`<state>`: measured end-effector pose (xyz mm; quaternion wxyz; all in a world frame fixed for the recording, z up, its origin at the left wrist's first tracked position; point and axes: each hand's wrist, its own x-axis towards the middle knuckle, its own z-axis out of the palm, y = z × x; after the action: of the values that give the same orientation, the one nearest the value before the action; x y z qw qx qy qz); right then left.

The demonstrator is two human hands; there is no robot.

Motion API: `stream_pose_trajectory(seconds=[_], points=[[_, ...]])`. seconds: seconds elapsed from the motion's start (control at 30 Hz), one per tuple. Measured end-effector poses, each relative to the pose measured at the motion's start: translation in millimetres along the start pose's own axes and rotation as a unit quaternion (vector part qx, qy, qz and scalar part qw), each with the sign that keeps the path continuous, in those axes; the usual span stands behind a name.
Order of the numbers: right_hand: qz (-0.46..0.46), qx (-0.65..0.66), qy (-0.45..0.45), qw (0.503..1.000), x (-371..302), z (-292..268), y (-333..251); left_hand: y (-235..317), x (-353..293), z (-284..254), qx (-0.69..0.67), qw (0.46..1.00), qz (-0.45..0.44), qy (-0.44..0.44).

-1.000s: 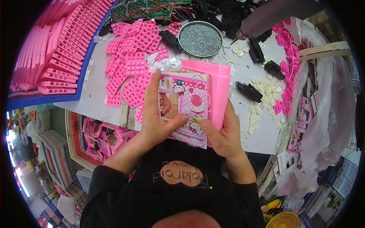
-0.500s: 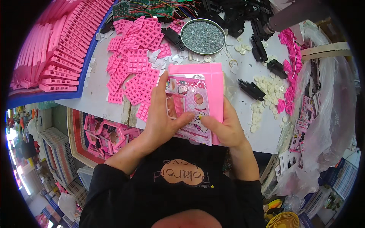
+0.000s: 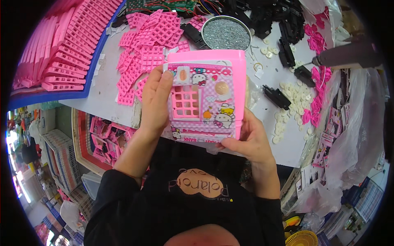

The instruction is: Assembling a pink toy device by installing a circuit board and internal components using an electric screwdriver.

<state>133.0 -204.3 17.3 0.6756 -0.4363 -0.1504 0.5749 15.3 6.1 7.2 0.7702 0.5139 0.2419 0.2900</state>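
Note:
Between my hands is a pink plastic panel point(image 3: 239, 74), held above the table's near edge. A printed cartoon sheet point(image 3: 215, 96) covers most of its face, with a round hole and a grid-like window showing pink bars. My left hand point(image 3: 155, 98) grips the left edge, its thumb on the upper left corner of the sheet. At the lower right corner, my right hand point(image 3: 252, 141) holds the panel, thumb in front along the bottom edge and fingers behind. Whether the sheet is stuck down, I cannot tell.
Pink keypads point(image 3: 154, 57) lie heaped behind my left hand. Beyond the panel stands a round tin of screws point(image 3: 227, 33). Black plastic parts point(image 3: 277, 96), white discs point(image 3: 289, 96) and a power screwdriver point(image 3: 349, 55) are at the right. Stacked pink panels point(image 3: 67, 49) fill a blue tray point(image 3: 93, 69).
The panel has turned its face more fully toward me, and the sheet lies flatter over it. My hands have moved apart to its edges. At the right, the screwdriver hangs lower in the picture.

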Motion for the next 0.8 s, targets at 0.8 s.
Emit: stream_pose_trajectory(seconds=[0.8], points=[[-0.124,-0.097,0.062,0.986,-1.2,16.1,17.4,-20.5,15.7,-11.9,0.077,0.997,0.018,0.018]])
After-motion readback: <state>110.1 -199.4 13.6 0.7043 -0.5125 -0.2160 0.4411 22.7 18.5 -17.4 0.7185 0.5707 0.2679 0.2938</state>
